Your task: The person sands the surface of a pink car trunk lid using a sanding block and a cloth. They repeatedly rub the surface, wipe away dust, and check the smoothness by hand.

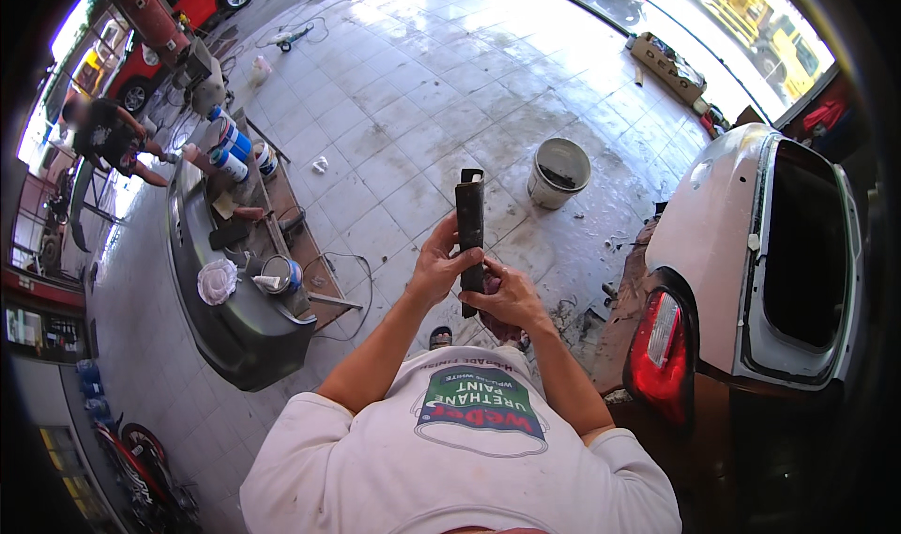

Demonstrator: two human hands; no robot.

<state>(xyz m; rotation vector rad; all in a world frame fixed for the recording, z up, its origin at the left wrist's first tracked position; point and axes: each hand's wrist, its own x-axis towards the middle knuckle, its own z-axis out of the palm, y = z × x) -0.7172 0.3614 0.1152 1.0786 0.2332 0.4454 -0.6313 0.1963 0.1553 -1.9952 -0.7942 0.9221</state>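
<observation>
In front of my chest, both hands hold a long, narrow dark block (470,205) upright, its far end pointing away from me. It looks like a sanding block with a dark sheet round it; a small pale patch shows at its far end. My left hand (445,264) grips it from the left, thumb across its face and fingers behind. My right hand (510,296) pinches the near end, with the thumb and index finger closed on it. A reddish, crumpled thing (499,328) shows just under my right hand; whether that hand holds it, I cannot make out.
A bucket (560,172) with dark contents stands ahead. On the right is a car body with a red tail light (660,344). To the left, a grey bumper (221,318) leans by a bench with paint cans (231,144). Another person (108,138) is far left.
</observation>
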